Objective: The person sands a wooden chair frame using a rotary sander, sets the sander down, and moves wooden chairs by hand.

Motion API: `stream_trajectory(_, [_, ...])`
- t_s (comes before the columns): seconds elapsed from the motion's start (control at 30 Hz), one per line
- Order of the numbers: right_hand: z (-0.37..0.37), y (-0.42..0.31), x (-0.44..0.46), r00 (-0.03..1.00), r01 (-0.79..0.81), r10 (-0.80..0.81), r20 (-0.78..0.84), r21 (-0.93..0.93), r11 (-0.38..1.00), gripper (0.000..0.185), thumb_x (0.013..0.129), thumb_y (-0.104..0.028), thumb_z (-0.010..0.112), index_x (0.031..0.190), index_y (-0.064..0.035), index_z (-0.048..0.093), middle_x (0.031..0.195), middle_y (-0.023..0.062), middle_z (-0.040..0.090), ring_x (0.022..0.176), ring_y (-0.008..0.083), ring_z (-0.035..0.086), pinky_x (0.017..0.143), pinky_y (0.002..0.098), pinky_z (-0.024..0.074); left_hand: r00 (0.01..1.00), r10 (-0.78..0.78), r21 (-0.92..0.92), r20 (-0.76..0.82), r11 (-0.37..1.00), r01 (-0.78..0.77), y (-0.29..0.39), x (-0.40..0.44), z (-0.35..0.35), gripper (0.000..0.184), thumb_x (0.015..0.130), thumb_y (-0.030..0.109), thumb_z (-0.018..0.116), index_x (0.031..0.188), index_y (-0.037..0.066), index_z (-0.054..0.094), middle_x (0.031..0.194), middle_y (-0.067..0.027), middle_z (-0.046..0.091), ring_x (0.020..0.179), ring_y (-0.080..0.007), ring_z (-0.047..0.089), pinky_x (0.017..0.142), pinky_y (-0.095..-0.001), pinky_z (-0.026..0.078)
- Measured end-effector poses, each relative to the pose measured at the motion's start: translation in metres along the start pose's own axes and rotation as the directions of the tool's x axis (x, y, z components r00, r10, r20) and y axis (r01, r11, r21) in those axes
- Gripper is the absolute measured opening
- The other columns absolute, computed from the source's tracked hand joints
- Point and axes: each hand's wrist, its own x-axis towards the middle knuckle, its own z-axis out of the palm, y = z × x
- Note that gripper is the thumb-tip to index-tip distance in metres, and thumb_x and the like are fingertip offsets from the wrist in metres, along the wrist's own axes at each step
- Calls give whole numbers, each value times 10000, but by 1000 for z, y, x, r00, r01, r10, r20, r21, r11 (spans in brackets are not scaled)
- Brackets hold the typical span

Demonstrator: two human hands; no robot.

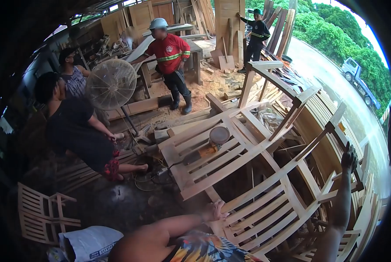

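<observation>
My left hand (214, 211) is at the lower left corner of a slatted wooden bench (265, 214), its fingers apart against the wood. At the right, my right hand (349, 158) is closed on an outer wooden piece of the same bench frame. Behind this bench lies a second slatted wooden bench (208, 163), tilted, its legs pointing up and right. A power tool with a round disc (219, 136) rests on its slats, with a cord running left.
A standing fan (111, 84) is near a person in black (80, 135). Farther off are a person in a red shirt (169, 54), another in patterned clothing (74, 78) and one in dark clothes (258, 35). A small slatted chair (38, 214) and white sack (93, 242) lie lower left.
</observation>
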Motion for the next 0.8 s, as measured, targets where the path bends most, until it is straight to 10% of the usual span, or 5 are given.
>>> stream_trajectory(0.8, [-7,-12,-4,997,13,-7,-77,79,997,679,1098,-558,274,1407,-55,610,1341,254,649,1225,438,621,1052,541,453,993,46,15,-110,999,-45,-2,1,5,653,872,585,703,1223,55,552,1222,-231,614,1109,-458,666,949,-531,548])
